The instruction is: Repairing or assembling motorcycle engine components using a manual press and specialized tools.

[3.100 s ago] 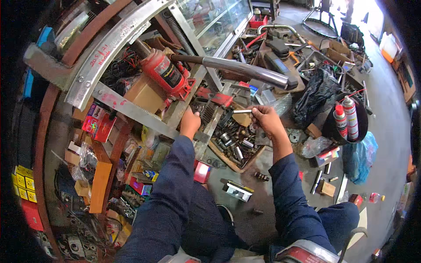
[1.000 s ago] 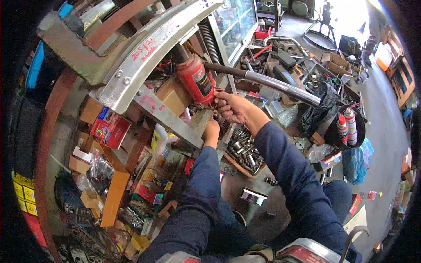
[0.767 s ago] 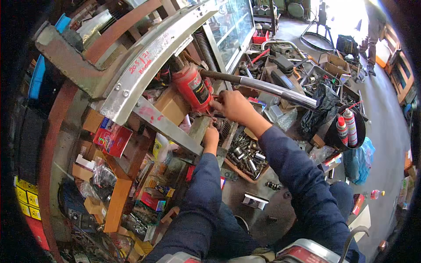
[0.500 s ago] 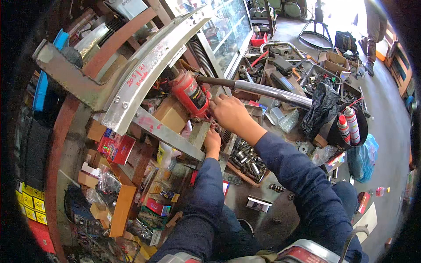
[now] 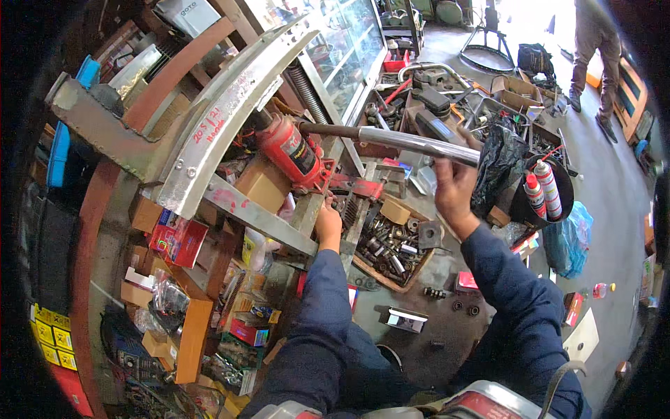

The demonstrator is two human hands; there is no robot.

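Observation:
A red hydraulic bottle jack (image 5: pixel 293 153) stands tilted in a steel press frame, its top under a curved metal beam (image 5: pixel 209 126) with red handwriting. From the jack a long handle pipe (image 5: pixel 412 142), dark near the jack and chromed farther out, reaches to the right. My right hand (image 5: pixel 457 187) is closed round the pipe's outer end, thumb below and fingers showing above. Low at the jack's base, my left hand (image 5: pixel 329 225) rests with curled fingers by the grey crossbar (image 5: pixel 306 215); what it grips is hidden. A red bracket (image 5: pixel 359 187) juts from beside the base.
A wooden tray (image 5: pixel 399 285) of sockets and metal parts lies below the pipe. Black plastic bag (image 5: pixel 502 164) and a bucket with spray cans (image 5: pixel 548 192) stand right. Cardboard boxes crowd the left. A person (image 5: pixel 593 66) stands at the far right.
My right hand has left the jack's base and moved right to take hold of the pipe's outer end. My left hand stays low by the base. The view has shifted slightly.

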